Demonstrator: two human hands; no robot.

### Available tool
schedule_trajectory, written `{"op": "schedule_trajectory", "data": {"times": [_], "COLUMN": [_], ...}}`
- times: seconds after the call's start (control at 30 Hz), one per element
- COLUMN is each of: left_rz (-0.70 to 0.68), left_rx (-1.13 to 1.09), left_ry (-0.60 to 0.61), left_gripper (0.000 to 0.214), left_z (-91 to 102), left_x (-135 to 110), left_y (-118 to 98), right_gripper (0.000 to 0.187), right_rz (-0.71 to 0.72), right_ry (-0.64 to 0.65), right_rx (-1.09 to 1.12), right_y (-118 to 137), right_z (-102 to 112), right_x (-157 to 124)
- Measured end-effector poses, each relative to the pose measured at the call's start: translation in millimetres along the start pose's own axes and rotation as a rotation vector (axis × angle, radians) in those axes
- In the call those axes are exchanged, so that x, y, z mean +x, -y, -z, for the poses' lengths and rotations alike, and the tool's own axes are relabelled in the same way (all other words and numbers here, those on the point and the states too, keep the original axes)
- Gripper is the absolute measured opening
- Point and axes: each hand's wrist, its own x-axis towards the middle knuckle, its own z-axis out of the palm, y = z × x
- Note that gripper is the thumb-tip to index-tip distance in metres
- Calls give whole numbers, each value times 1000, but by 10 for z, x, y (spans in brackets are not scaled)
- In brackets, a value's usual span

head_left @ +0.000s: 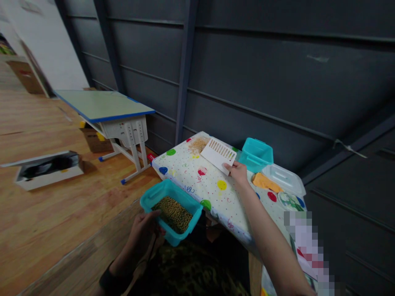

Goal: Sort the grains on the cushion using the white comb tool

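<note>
My left hand [146,224] grips the near-left rim of a teal plastic container [193,224], thumb over the edge. Soybeans [174,213] cover its bottom, and it is held just off the table's front edge. At the table's far side, my right hand [237,169] pinches the corner of a white slotted plastic board [217,156]. The slotted end of the board points away from me, beside a small pile of beige grains [199,144] on the tablecloth. Whether the board touches the cloth I cannot tell.
The table wears a dotted tablecloth [185,170]. On its right stand another teal container [257,153], an orange cloth [266,182] and a clear plastic lid [285,179]. A dark panelled wall [262,74] rises behind. To the left are a desk [105,105] and an open white box [51,170].
</note>
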Motion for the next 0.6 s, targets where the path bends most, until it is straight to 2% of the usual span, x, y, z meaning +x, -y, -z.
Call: {"op": "schedule_trajectory", "data": {"times": [0.1, 0.23, 0.43, 0.6], "left_rz": [17, 34, 10, -6], "left_rx": [2, -9, -29, 18], "left_ry": [15, -15, -31, -34], "left_gripper": [40, 40, 33, 43], "left_z": [-5, -13, 7, 20], "left_x": [-17, 15, 32, 26], "left_y": [-9, 46, 104, 105], "right_gripper": [56, 59, 53, 49], "right_rz": [-56, -58, 2, 93], "right_ry": [-46, -18, 134, 121], "right_rx": [58, 122, 99, -30], "right_y": [-34, -5, 20, -91], "right_z": [107, 155, -63, -113], "right_x": [10, -47, -109, -6]}}
